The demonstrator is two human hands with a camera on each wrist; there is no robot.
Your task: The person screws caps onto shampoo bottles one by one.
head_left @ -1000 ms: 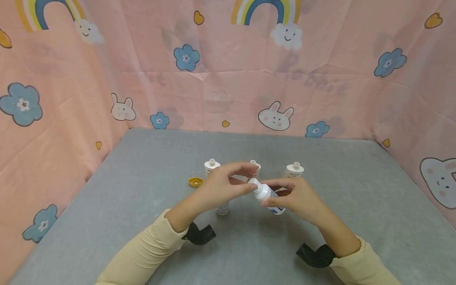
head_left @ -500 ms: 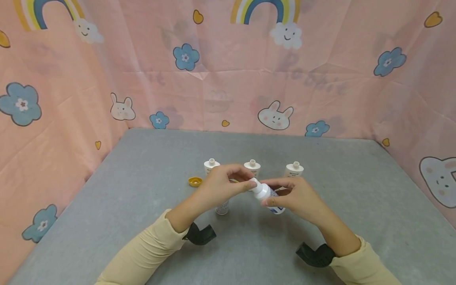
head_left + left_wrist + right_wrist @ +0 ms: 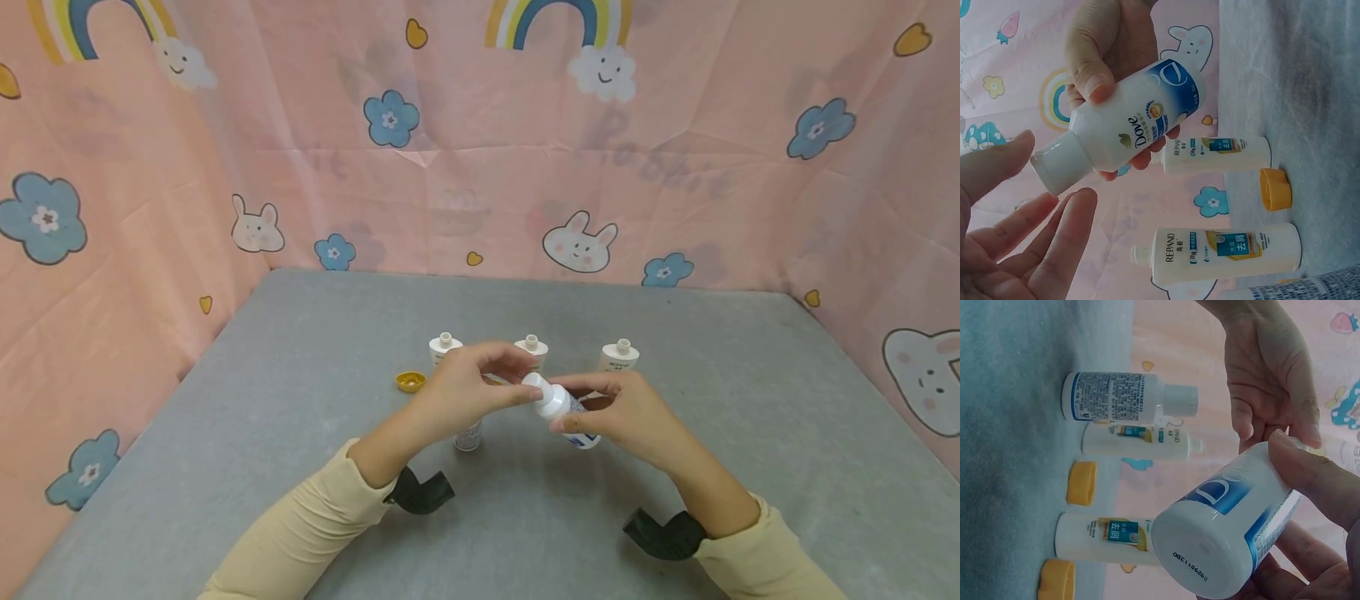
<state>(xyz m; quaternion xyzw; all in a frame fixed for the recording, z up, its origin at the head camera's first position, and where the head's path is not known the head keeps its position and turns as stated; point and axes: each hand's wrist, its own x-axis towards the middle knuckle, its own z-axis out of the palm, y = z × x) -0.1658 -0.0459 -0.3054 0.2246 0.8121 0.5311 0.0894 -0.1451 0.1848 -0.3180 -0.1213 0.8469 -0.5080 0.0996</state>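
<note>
My right hand (image 3: 630, 421) holds a small white and blue Dove bottle (image 3: 1138, 119), tilted above the table with its top toward my left hand. The white cap (image 3: 534, 386) is on the bottle. My left hand (image 3: 461, 392) is at this cap, its thumb close to one side and its loosely bent fingers by the other. In the left wrist view the fingers are spread and do not plainly pinch the cap; whether they touch it is hard to tell. A second capped Dove bottle (image 3: 1116, 397) stands on the table, mostly behind my left hand in the head view.
Behind the hands stand white REPAND bottles with uncapped necks: a left one (image 3: 446, 346), a middle one (image 3: 532, 345) and a right one (image 3: 620, 358). A yellow cap (image 3: 411, 382) lies at the left on the grey table (image 3: 337, 333). Pink printed cloth (image 3: 480, 183) surrounds the table.
My left thumb and fingers close in on the cap, then loosen slightly from it. The right hand and the tilted bottle stay almost in place.
</note>
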